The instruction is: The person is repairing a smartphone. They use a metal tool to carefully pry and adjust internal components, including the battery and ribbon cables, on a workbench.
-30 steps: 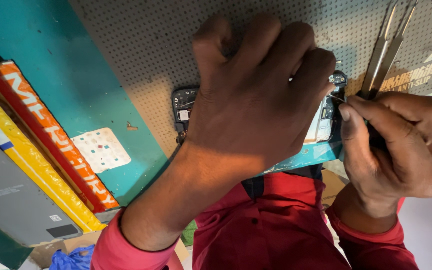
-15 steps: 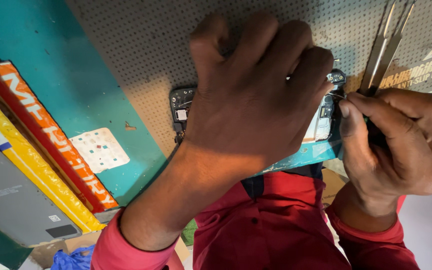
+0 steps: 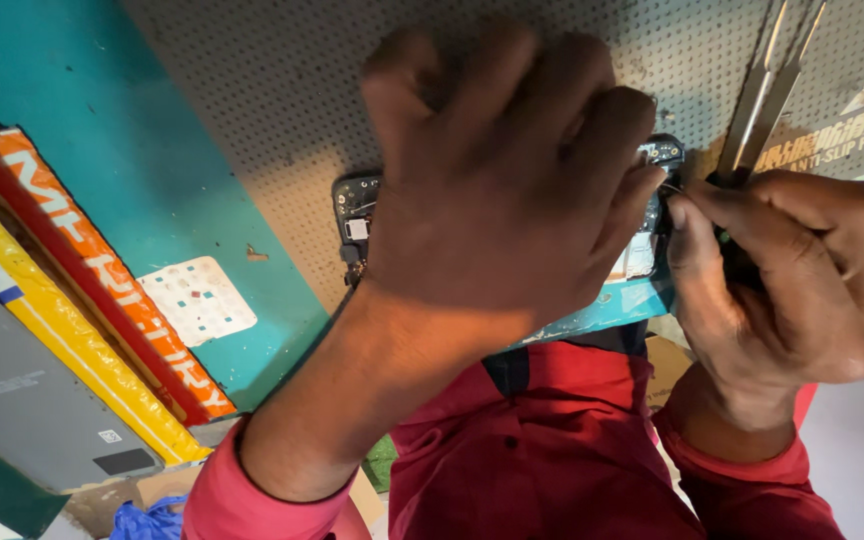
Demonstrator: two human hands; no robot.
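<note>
Head | left hand (image 3: 497, 190) grip pressed over opened phone (image 3: 357, 215) | right hand (image 3: 792, 280) grip pinching tweezers (image 3: 767, 90) beside it | grey perforated mat (image 3: 252, 110), teal worktop (image 3: 82, 120)

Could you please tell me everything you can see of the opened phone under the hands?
The opened black phone lies flat on the grey perforated rubber mat, its back off so dark circuit parts and a small silver piece show at one end. The left hand covers most of its middle, pressing down on it. At the other end, the right hand meets it, holding a dark tool whose tip is hidden.
</note>
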